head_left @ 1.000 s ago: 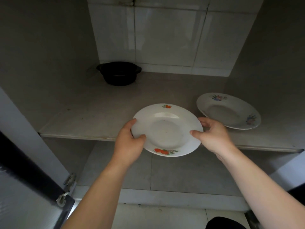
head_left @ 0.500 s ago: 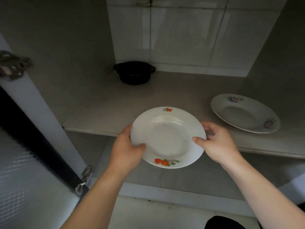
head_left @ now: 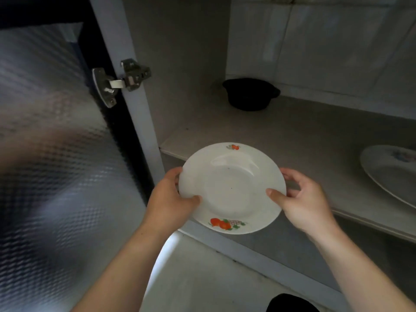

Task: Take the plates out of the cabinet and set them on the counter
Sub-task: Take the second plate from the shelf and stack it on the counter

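Since half a second ago, both hands have drawn the white plate (head_left: 231, 188) further out, so most of it now hangs in front of the shelf (head_left: 281, 136) edge rather than over it, and the view has swung left, bringing the open cabinet door (head_left: 51, 154) into much of the left side. The second plate (head_left: 389, 174) has slid toward the right edge of the picture and is now partly cut off.

The left hand (head_left: 168, 199) pinches the plate's left rim, thumb pressed on top and fingers curled underneath. The right hand (head_left: 304, 199) pinches the right rim in the same way, thumb on the upper face, fingers behind the edge. The plate is held in the air, roughly level and tilted slightly toward the camera, with an orange fruit print on its near rim and a smaller one on its far rim.

The second plate rests on the shelf to the right, well apart from the held one; it carries a faint floral print. A black pot (head_left: 251, 93) with two small handles sits at the back of the shelf, near the tiled rear wall. The door has rippled frosted glass and a metal hinge (head_left: 121, 81) fixed to the pale frame, just left of the left hand. Beneath the shelf, a lower compartment lies in shadow.
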`<state>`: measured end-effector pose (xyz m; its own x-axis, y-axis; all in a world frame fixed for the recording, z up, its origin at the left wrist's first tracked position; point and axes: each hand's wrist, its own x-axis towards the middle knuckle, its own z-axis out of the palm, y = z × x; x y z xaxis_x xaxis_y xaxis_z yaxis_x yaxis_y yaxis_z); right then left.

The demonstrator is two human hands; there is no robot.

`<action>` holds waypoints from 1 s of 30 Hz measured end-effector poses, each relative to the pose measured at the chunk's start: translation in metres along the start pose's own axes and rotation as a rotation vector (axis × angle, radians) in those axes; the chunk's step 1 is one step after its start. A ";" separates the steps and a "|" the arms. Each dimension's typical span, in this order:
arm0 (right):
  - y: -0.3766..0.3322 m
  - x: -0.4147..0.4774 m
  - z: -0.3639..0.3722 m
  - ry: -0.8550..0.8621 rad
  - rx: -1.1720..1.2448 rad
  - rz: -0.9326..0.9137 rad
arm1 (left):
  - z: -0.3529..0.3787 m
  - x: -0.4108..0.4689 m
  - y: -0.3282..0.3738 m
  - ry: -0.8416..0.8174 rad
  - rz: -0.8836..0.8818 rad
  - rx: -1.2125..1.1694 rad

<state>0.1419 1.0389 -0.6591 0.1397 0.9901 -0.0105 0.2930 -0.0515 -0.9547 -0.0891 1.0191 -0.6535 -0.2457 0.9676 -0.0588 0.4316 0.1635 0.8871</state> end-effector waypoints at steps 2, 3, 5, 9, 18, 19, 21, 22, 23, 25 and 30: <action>-0.002 -0.002 0.010 -0.025 -0.006 0.013 | -0.010 -0.003 -0.005 0.015 -0.035 -0.027; -0.004 -0.003 0.014 -0.035 -0.005 0.020 | -0.014 -0.005 -0.008 0.022 -0.047 -0.046; -0.006 -0.005 0.021 -0.058 0.000 0.034 | -0.022 -0.008 -0.012 0.034 -0.065 -0.072; -0.010 -0.011 0.032 -0.102 0.037 0.042 | -0.036 -0.011 -0.020 0.044 -0.082 -0.084; -0.017 -0.017 0.055 -0.078 -0.049 0.071 | -0.048 -0.001 -0.034 0.118 -0.138 -0.038; -0.020 -0.018 0.057 -0.074 -0.066 0.076 | -0.048 0.000 -0.033 0.124 -0.151 -0.037; -0.029 -0.023 0.061 -0.065 -0.090 0.099 | -0.050 -0.002 -0.032 0.122 -0.188 -0.054; -0.035 -0.027 0.062 -0.050 -0.099 0.111 | -0.052 -0.005 -0.030 0.112 -0.202 -0.061; -0.041 -0.031 0.062 -0.037 -0.116 0.114 | -0.056 -0.008 -0.026 0.097 -0.216 -0.060; -0.059 -0.041 0.062 -0.039 -0.162 0.127 | -0.068 -0.017 -0.017 0.065 -0.250 -0.034; -0.123 -0.076 0.059 -0.112 -0.233 0.220 | -0.123 -0.051 0.024 0.035 -0.397 0.012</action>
<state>0.0391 0.9774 -0.5586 0.1229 0.9594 -0.2538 0.4774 -0.2813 -0.8324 -0.1724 0.9503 -0.5727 -0.4250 0.8213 -0.3807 0.3067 0.5263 0.7931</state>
